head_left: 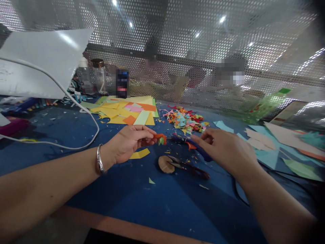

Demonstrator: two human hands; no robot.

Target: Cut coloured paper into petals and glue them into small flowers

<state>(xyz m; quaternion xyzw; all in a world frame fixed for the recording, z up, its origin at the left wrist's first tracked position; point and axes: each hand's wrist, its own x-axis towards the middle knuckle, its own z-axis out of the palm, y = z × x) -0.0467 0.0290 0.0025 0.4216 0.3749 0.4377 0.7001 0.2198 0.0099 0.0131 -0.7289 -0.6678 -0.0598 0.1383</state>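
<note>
Between the fingertips of my left hand (134, 140) is a small folded piece of orange and green paper (160, 138). My right hand (220, 145) is wrapped round the dark blue handles of a pair of scissors (203, 152), whose tip points at the orange paper. Whether the blades touch it I cannot tell. Below my hands, a second pair of scissors (194, 169) with dark handles lies with its blades over a round brown disc (165, 165). A yellow paper strip (140, 154) lies under my left hand.
Yellow and orange paper sheets (116, 113) lie behind my left hand, with a heap of colourful scraps (188, 119) to their right. More paper (266, 149) covers the right side. A white cable (95, 130) loops at left. Bottles (100, 78) stand by a perforated screen (177, 44).
</note>
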